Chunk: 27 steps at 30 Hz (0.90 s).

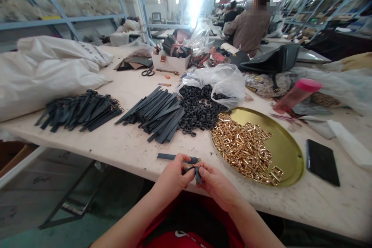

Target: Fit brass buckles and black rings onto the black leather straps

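At the table's front edge, my left hand (173,173) and my right hand (213,184) meet, both closed on a short dark strap (198,176). My fingers cover much of it. Just behind the left fingers lies another dark strap (167,156), with a small gold-toned buckle at its right end; I cannot tell whether the left hand touches it. Farther back are a pile of flat dark straps (162,114) and a heap of small black loops (197,110). To the right, gold buckles (244,147) fill much of a round gold tray (286,151).
Straps with buckles (80,110) are piled at left beside a large white sack (43,77). A phone (322,162) lies right of the tray, near a pink-lidded jar (298,95). Scissors (148,72) and a white box (170,62) sit farther back. Another person (251,27) is beyond the table.
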Tool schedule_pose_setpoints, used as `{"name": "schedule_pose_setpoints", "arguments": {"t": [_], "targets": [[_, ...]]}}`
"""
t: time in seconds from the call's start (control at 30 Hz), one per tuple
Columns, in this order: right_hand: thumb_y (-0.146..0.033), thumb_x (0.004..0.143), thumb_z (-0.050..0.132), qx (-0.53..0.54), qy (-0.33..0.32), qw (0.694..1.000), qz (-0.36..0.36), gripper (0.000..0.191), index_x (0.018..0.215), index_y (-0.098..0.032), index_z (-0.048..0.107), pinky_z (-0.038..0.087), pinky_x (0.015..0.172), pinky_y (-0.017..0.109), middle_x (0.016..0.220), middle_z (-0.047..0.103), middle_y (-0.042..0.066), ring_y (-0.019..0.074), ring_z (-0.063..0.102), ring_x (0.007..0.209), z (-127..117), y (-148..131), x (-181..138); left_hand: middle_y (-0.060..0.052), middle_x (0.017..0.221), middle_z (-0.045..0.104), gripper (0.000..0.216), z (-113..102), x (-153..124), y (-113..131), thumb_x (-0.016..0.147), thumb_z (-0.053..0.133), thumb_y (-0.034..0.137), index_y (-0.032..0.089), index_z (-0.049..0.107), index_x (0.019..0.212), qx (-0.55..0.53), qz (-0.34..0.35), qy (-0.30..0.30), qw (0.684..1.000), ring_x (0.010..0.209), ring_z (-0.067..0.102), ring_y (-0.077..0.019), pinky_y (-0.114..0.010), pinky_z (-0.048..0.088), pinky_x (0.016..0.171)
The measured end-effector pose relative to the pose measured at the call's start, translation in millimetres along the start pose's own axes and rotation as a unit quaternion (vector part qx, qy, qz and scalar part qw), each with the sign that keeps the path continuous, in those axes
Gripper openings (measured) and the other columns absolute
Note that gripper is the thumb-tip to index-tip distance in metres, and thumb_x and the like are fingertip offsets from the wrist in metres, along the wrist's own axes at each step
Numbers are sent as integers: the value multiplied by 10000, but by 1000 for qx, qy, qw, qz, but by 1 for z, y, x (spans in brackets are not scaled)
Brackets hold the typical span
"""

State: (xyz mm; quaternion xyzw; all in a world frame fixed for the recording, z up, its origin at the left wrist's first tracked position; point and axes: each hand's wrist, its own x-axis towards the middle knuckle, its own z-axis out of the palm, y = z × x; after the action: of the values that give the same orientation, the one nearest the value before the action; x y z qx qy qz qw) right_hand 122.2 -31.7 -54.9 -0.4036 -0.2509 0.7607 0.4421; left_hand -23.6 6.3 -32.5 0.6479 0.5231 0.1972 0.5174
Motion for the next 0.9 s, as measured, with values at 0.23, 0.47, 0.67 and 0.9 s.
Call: {"name": "schedule_pose_setpoints", "arguments": {"t": [0.23,0.47,0.67,0.9], "targets": [[-402,673,666,-83,4,994,-75,287,725,-164,513,373,633,233,674,541,-23,98,480,639,6,0,-14,0,679,628,180,-2,-14,7,745,534,352,176,562,773,45,9,-11,999,568,543,-141,-236,385,512],[-444,700,606,-151,99,972,-151,322,630,-177,440,366,593,230,567,511,-37,92,449,574,13,-3,-19,-18,727,635,236,0,-25,11,707,606,370,152,551,781,-147,2,-75,986,587,505,-115,-204,351,472],[-394,713,581,-224,177,939,-191,260,819,-204,439,356,494,213,553,488,-74,82,449,480,9,3,-12,-13,719,631,236,-3,-28,11,674,647,300,132,558,814,-268,-62,-110,955,547,495,-79,-200,353,512],[-375,747,557,-260,27,962,-78,195,779,-194,493,275,453,181,552,453,-75,50,379,460,-3,-7,-19,-19,700,630,281,-7,-28,8,677,663,329,115,581,840,-299,-101,-153,936,564,536,-88,-202,356,542]]}}
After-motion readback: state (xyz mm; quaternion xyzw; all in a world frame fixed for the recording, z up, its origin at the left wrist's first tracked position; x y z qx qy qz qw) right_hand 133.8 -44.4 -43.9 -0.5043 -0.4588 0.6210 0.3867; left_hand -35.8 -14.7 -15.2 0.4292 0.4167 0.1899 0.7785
